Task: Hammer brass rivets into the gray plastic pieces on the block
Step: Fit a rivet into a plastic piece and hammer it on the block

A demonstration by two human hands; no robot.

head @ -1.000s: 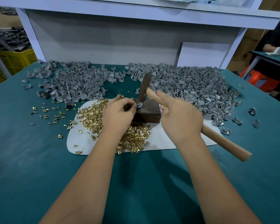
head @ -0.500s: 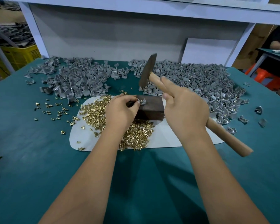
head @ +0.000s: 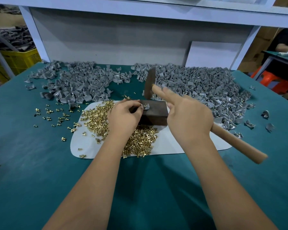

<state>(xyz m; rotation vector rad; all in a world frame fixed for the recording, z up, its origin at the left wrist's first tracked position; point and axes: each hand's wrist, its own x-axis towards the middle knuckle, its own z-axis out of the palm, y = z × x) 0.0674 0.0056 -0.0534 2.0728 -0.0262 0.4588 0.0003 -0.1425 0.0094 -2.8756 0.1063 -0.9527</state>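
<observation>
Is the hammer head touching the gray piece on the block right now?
No, the hammer head is raised clear above the gray piece on the block.

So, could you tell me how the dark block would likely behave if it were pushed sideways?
The dark block looks solid and squat, so it would probably slide rather than tip. Loose brass rivets against its base might roll underneath.

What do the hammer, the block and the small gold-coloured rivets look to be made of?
Hammer: dull dark metal head, it seems, on a pale, smooth wooden handle. Block: dark brown and matte, metal or hardwood, unclear. Rivets: shiny yellow metal, brass-like.
</observation>
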